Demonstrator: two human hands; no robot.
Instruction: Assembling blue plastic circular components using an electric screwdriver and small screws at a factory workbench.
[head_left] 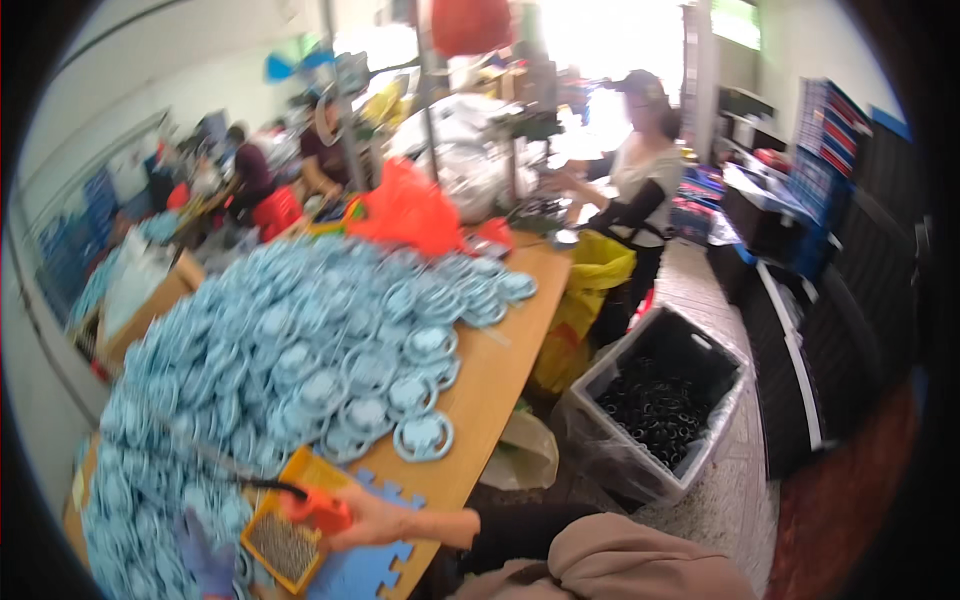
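Observation:
My right hand [368, 517] is closed around an orange-red electric screwdriver [328, 509], with a black cord running off leftward. The tool is over a yellow bin [310, 470] that holds many small metal screws [285, 545]. To the left of the bin, my left hand [207, 560], in a purple-blue glove, is over the near side of a big heap of light blue plastic ring-shaped parts [290, 350]. Its fingers look spread, and I see nothing held in them, though it is blurred. A blue foam mat [365, 575] with a jigsaw edge lies partly under the bin.
The wooden table [515, 340] bears the heap and a red plastic bag [405, 210]. At right on the floor is a grey crate [735, 385] of black rings, beside a yellow bag [600, 265]. A co-worker [640, 170] stands beyond; others sit at far left.

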